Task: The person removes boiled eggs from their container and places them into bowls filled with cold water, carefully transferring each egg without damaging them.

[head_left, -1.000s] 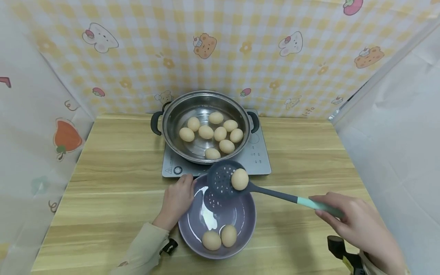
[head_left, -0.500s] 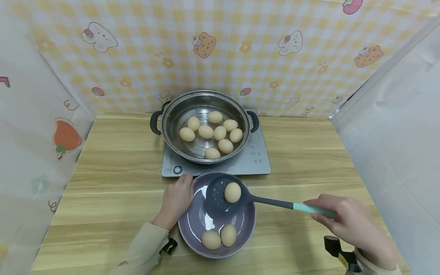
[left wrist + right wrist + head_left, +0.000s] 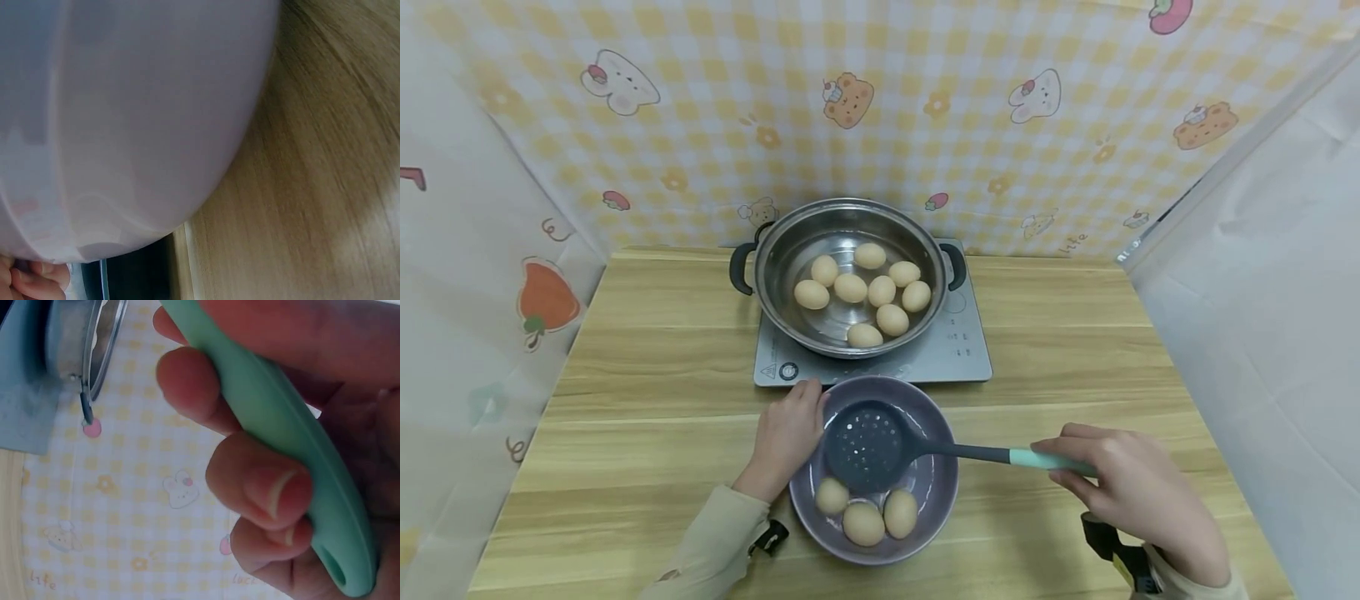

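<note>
My right hand [image 3: 1120, 475] grips the mint-green handle [image 3: 281, 419] of a dark grey skimmer [image 3: 867, 446]. Its perforated head is tilted inside a purple bowl [image 3: 942, 500] and carries no egg. Three brown eggs lie together at the near side of the bowl; the left one [image 3: 832, 496] is right by the skimmer's edge. At the bowl's upper left, my left hand [image 3: 786, 437] holds the rim, fingertips [image 3: 40, 284] curled at it in the left wrist view. The bowl's pale outer wall [image 3: 150, 125] fills much of that view.
Behind the bowl, a steel pot [image 3: 850, 204] with black handles stands on a grey induction cooker [image 3: 958, 350]. Several eggs [image 3: 850, 288] lie in water in it. A checked cloth [image 3: 940, 133] hangs behind the wooden table [image 3: 662, 400], with white sheets at both sides.
The skimmer has moved left and down into the bowl and tipped. The egg it carried has come off and now lies beside the other two. My left hand has stayed at the rim.
</note>
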The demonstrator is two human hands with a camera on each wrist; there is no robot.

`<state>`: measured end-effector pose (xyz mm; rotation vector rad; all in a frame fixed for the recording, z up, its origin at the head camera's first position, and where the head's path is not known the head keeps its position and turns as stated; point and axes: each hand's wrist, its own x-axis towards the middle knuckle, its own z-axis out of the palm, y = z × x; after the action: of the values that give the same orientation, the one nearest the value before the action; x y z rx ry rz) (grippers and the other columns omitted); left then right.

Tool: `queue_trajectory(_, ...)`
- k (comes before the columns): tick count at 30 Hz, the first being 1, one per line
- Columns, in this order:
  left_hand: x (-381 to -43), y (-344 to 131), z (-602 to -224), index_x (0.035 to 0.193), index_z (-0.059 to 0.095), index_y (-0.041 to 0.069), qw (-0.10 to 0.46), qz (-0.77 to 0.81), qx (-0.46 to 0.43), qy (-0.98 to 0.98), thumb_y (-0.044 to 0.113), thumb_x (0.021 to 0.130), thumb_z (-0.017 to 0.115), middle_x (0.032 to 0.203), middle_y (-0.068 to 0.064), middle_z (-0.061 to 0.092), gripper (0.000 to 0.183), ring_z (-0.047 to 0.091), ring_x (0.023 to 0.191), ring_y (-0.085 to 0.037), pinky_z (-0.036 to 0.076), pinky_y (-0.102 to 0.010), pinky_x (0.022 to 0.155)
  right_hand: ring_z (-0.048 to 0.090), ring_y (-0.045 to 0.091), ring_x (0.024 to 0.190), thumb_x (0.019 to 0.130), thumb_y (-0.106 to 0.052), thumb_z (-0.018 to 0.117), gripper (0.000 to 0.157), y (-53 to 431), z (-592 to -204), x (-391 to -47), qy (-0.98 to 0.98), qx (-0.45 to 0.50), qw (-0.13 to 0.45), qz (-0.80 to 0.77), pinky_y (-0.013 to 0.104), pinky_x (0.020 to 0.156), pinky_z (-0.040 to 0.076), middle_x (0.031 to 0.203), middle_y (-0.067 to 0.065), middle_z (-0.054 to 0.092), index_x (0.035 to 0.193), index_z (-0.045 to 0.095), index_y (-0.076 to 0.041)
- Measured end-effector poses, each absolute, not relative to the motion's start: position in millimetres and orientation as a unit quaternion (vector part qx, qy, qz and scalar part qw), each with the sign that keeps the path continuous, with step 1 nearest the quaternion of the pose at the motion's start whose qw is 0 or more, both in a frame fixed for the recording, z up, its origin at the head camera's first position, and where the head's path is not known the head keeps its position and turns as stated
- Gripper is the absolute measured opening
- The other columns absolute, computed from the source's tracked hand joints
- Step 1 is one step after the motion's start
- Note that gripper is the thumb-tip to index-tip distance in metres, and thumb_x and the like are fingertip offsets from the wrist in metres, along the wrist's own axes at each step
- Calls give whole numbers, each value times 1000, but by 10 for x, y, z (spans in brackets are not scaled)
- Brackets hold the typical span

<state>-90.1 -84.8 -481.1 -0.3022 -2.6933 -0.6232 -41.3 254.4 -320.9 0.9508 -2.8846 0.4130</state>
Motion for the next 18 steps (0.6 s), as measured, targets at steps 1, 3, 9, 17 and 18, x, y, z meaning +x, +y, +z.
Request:
queue_trajectory(1,-901,-847,-4810,77,47,5,178,-221,-107,-953,16,87,58,69,-9,54,18,51,42,-32,39,-39,37,27,-14,47,62,-9,78,33,2538,-3210,-412,-940,310,37,135,12,42,22,66,-27,39,88,68,-26)
queue_trajectory(3,-901,-848,-4808,77,47,5,175,-222,-106,-953,16,87,58,69,-9,53,18,51,42,-32,39,-38,37,26,-13,48,62,-9,78,33,2531,-3214,-405,-940,311,38,137,12,42,21,66,-26,39,89,68,-26)
queue_trajectory(9,-900,-850,-4796,78,47,5,164,-224,-102,-955,16,87,58,69,-9,54,17,51,43,-32,38,-38,37,26,-12,48,62,-9,78,33,2541,-3227,-401,-939,312,43,138,13,41,20,67,-26,40,89,68,-25)
queue_trajectory(17,-899,-845,-4795,78,47,5,161,-227,-99,-955,16,88,57,69,-9,53,18,51,43,-31,37,-38,37,34,-12,51,58,3,77,40,2709,-3223,-451,-920,325,55,212,7,46,26,72,-21,49,93,67,-15)
queue_trajectory(18,-899,-846,-4798,78,47,5,162,-228,-100,-955,15,88,57,69,-8,53,18,50,43,-31,37,-38,37,36,-10,53,58,5,76,42,2739,-3213,-464,-915,327,54,228,8,48,28,73,-19,51,94,67,-14)
